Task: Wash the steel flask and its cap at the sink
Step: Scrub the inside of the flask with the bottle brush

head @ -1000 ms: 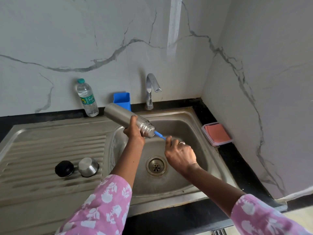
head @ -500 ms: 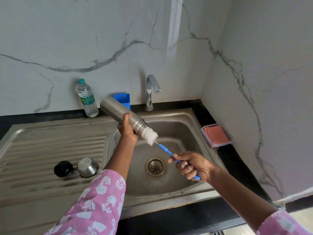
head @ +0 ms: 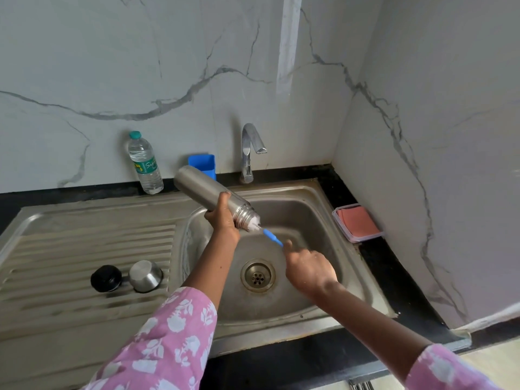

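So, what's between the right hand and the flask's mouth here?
The bottle brush: its blue handle runs from the right hand to the flask, bristles at the mouth. Head view.

1 flask point(head: 197, 184), 2 caps point(head: 106, 278) point(head: 145, 275), 1 brush point(head: 271, 237), 1 btl point(head: 145, 164), 1 tap point(head: 249, 153).

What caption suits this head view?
Over the sink, the left hand holds the steel flask tilted while the right hand holds a blue-handled brush in its mouth.

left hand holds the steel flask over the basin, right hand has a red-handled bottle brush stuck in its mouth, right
No: the head view shows the bottle brush's thin plastic handle is blue, not red. The rest stands.
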